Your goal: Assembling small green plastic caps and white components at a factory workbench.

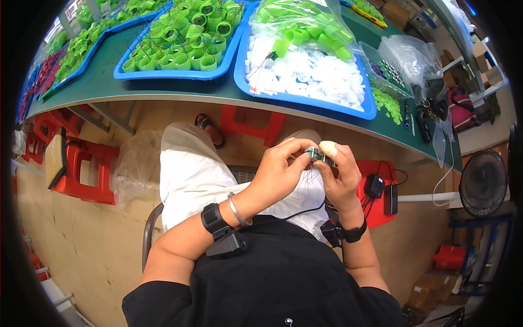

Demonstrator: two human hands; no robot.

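Observation:
My left hand (283, 169) and my right hand (342, 174) meet above my lap, fingers pinched close together. Between the fingertips is a small grey-and-green electronic part (314, 153) with thin dark wires hanging below it. More of the green and grey shows at my right fingertips, and I cannot tell whether it is one piece or two. A cream-coloured finger cover (328, 147) wraps a fingertip of my right hand. Both wrists wear black straps, and a metal bangle (235, 211) circles the left one.
On the green table (180, 91), a blue tray (169, 76) holds green cups with wires. Another blue tray (305, 108) carries white pieces and a bag of green cups (305, 27). A clear box (389, 71) stands right. A fan (482, 182) and red stools (90, 174) flank me.

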